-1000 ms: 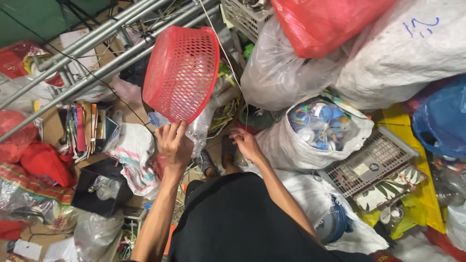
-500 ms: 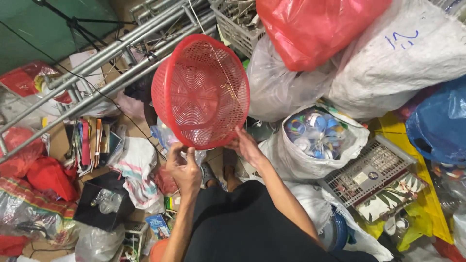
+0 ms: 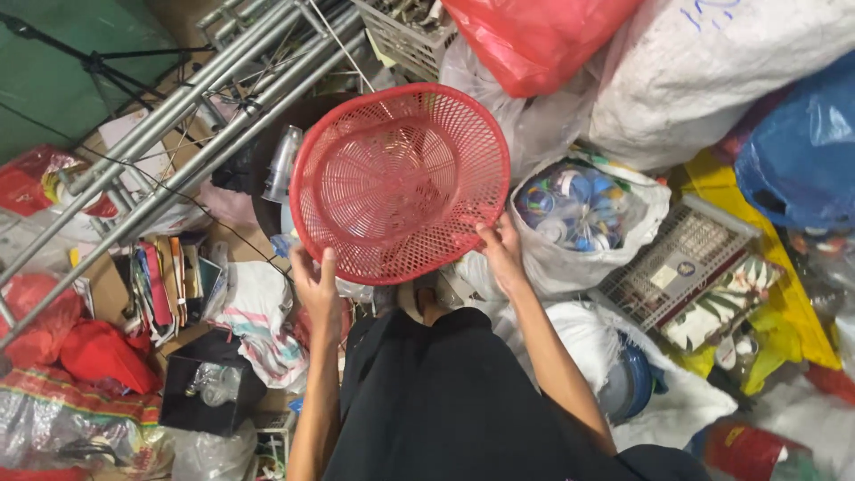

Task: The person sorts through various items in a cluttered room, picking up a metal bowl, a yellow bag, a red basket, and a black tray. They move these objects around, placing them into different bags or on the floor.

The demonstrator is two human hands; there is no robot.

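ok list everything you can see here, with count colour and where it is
basket: 1, red mesh, centre, held up by both hands
metal poles: several, grey, upper left, slanting
open sack of bottle caps: 1, white with blue and white caps, right of the basket
red bag: 1, top centre
big white sack: 1, top right
blue bag: 1, far right
flat mesh crate: 1, grey-white, right
black box: 1, lower left
red cloth bundle: 1, far left
left hand: 1, on the basket's lower left rim
right hand: 1, on its lower right rim
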